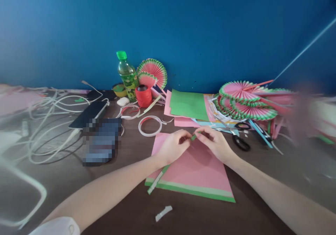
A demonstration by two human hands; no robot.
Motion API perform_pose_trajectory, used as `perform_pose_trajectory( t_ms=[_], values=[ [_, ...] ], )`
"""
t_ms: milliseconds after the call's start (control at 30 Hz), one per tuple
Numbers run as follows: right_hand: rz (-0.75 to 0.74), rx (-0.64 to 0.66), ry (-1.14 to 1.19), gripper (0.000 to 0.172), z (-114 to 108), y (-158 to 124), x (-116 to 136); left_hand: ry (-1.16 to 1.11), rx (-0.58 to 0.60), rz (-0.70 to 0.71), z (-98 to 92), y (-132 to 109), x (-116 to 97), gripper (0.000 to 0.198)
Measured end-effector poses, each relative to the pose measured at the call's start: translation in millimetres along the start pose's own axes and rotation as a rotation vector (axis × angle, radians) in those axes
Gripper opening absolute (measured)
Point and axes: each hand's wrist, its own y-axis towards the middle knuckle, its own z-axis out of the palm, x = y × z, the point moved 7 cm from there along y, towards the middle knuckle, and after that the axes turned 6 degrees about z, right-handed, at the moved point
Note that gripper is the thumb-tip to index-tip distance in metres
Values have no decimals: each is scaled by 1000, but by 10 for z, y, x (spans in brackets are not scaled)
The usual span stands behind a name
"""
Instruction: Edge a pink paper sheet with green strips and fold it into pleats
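- Clock centred on the lg. pink paper sheet w/ green-banded bottom edge point(196, 172), flat on the dark brown desk point(126, 203); 12 = toward blue wall point(183, 28).
- Main item: narrow green paper strip point(165, 169), low end past the sheet's edge at 8 o'clock, w/ a white tape-like length point(156, 182) on it. Runs up behind L hand point(174, 144); green tip shows btwn the hands near 12. Middle hidden, but prob. one pc.
- R hand point(214, 144): thumb & fingers pinched on the tip, above the sheet's upper part.
- L hand: thumb & fingertips drawn together right at the same tip; can't tell if nipping it or only touching.
- Step in hand, my read: fine fingertip work on the strip's upper end, maybe picking at tape; too small to be sure.
- Next move calls for, I'd say: light pinch both sides, strip kept straight, no creasing of the sheet below.
- Nearby: clear tape roll point(150, 126) at 10–11; green & pink paper stack point(187, 104) at 12; pleated pink/green paper fans point(248, 104) at 1–2; black-handled scissors point(240, 143) approx. 2; loose white scrap point(163, 213) at 7, off the sheet.
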Motion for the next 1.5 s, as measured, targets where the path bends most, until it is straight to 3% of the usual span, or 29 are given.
perform_pose_trajectory(
  t_ms=[433,667,800,967,1067,1367,1500],
  values=[
    [5,5,35,20,6,-1,-11,43,38,2,20,-3,-3,16],
    [70,25,173,22,3,20,-117,29,40,-7,29,7,26,17],
    [121,-93,385,25,-80,47,-272,36,31,-23,9,23,45,16],
    [142,-423,536,23,-312,44,-450,31,45,-58,0,16,74,18],
    [158,-550,574,25,-419,44,-513,32,50,-50,6,10,74,17],
    [191,-588,732,27,-496,94,-540,-28,2,-78,-3,-3,123,12],
    [186,-497,754,28,-431,99,-469,-120,12,-83,18,-11,128,9]
  ],
)
